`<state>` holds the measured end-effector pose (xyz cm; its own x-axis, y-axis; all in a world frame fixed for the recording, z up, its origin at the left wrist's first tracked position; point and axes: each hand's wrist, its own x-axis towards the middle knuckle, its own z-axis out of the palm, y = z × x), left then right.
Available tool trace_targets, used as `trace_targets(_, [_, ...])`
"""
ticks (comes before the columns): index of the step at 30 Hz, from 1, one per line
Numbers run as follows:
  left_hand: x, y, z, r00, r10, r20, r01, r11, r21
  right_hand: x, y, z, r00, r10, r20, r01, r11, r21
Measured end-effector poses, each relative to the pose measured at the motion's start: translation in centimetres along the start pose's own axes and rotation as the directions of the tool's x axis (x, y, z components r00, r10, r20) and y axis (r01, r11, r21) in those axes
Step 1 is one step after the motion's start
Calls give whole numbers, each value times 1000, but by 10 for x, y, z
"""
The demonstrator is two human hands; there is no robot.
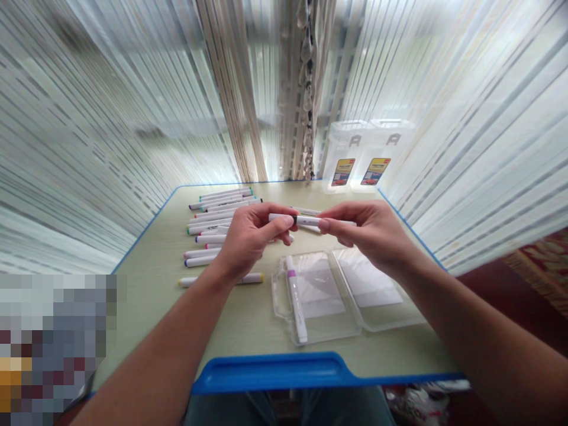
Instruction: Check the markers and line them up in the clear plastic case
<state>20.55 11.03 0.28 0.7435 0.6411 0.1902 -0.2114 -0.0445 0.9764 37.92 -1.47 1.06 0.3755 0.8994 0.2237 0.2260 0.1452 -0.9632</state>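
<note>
At the left of the frame we see a spread of white markers (222, 204) lying roughly side by side on the pale green table (151, 284), their ends coloured green, purple, blue, red and yellow. Our left forearm crosses in front of several of them, including the yellow-ended marker (252, 278) lowest in the group.

Just left of the centre, our left hand (248, 234) has its fingers closed around one end of the black-banded marker (308, 220), the thumb pressed on it close to the black band and the fingertips curled behind and below. We have this marker nearly level, above the table at the middle of the frame. More markers (306, 210) lie behind it, partly hidden by our hands.

Below the held marker, the clear plastic case (328, 340) lies open on the table, with white sheets in both halves. The purple-banded marker (298, 307) lies along the left side of its left half.

Right of the centre, our right hand (373, 228) pinches the other end of the black-banded marker between thumb and forefinger, the remaining fingers bent beneath. Behind that hand, toward the upper right, two clear cases (366, 139) with yellow, blue and red labels stand upright side by side.
</note>
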Motion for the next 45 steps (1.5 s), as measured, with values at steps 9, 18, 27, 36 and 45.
trace_targets(9, [1, 3, -1, 998, -2, -56, -5, 994, -109, 2, 3, -7, 993, 89, 78, -105, 965, 241])
trace_targets(18, [3, 4, -2, 993, -26, -111, 6, 985, -172, 2, -1, -12, 994, 54, 98, -80, 955, 286])
trace_targets(27, [4, 5, -4, 995, -17, -96, -5, 974, -227, 2, -3, -13, 982, 26, 187, -98, 916, 389])
trace_targets(36, [4, 6, -5, 996, -7, -90, -17, 965, -263, 1, -5, -13, 971, -6, 237, -109, 877, 467])
trace_targets(45, [3, 6, -6, 996, -11, -87, -14, 962, -274, 3, -3, -14, 979, 13, 203, -108, 879, 464])
